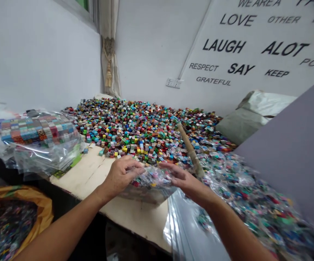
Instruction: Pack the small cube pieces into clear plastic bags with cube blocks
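Small clear plastic packets of mixed coloured pieces (155,177) lie between my two hands, at the front of the pale board (91,163). My left hand (123,173) touches their left side, its fingers stretched inward over the plastic. From the right, my right hand (182,178) reaches in with fingers extended and a little apart, its fingertips at the packets' edge. Beneath the packets is a blurred see-through block or box (146,194); I cannot tell which. Right behind my hands spreads a large heap of small coloured cubes (146,134).
A wooden stick (191,150) lies across the heap. Filled clear packets (244,185) cover the right side, beside flat plastic bags (189,224). Wrapped cube blocks (37,130) stand at left, above an orange sack (44,206). A pale purple panel (290,145) rises at right.
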{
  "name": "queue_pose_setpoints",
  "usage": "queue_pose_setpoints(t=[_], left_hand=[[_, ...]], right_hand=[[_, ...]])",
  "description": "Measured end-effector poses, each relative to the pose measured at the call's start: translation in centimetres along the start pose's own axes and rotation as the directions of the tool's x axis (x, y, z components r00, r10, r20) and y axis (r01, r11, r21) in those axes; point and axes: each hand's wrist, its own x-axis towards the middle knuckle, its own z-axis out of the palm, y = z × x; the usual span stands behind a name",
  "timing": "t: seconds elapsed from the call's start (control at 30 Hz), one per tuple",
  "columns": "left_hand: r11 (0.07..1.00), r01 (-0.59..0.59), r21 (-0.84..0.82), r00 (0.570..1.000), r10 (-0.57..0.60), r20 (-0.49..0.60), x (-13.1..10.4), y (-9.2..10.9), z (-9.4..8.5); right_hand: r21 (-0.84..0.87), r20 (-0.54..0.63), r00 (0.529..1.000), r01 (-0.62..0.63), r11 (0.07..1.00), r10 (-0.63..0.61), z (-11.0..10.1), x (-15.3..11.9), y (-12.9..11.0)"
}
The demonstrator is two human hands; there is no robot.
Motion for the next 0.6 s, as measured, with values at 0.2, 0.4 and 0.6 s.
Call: queue_pose_setpoints(t=[0.2,0.4,0.6], left_hand=[[1.000,-0.017,0.003,0.999,0.017,-0.035,-0.4,0.5,0.2],[0.995,-0.095,0.036,0.993,0.097,-0.065,-1.7,1.3,0.3],[0.881,-0.427,0.203,0.904,0.415,0.099,-8.4,1.9,1.0]], right_hand=[[-0.035,-0.083,0.995,0.054,0.998,-0.056,2.1,0.0,0.2],[-0.125,-0.288,0.926,0.217,0.968,-0.245,3.3,-1.3,0.8],[-0.349,-0.283,0.905,0.212,0.913,-0.318,6.0,-7.8,1.9]])
